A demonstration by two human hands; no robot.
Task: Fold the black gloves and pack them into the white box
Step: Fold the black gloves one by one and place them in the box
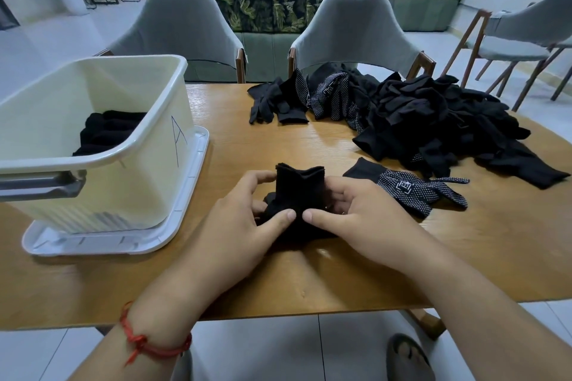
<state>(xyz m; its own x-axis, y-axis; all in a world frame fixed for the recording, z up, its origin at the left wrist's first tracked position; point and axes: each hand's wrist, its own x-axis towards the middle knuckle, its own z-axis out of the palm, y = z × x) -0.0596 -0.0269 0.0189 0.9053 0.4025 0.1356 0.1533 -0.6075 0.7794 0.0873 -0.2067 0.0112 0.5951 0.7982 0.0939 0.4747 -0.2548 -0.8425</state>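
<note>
Here, the left grip (244, 226) and the right grip (356, 216) both pinch one folded black glove (298, 192). The thumbs press side by side on its near face and the fingers curl round its sides. The soft knit bundle stands up from the wooden counter (340, 272), its open cuff uppermost and sagging into a shallow V. A red string bracelet (145, 346) circles the left wrist.

Just right of the right grip a single glove (411, 192) lies flat, its palm speckled with white dots round a square logo. Beyond it a loose heap of black gloves (433, 127) covers the right of the counter, and a smaller cluster (278, 102) lies near the far edge.

To the left stands the white box (139, 179), a smooth plastic tub with rounded corners and a grey handle (40, 185) (a letter A is drawn on its side). It sits on a white tray (192, 189) whose rim juts toward the left grip. Packed gloves (108, 130) lie dark inside the box. Two grey shell chairs (182, 25) face the far side.
</note>
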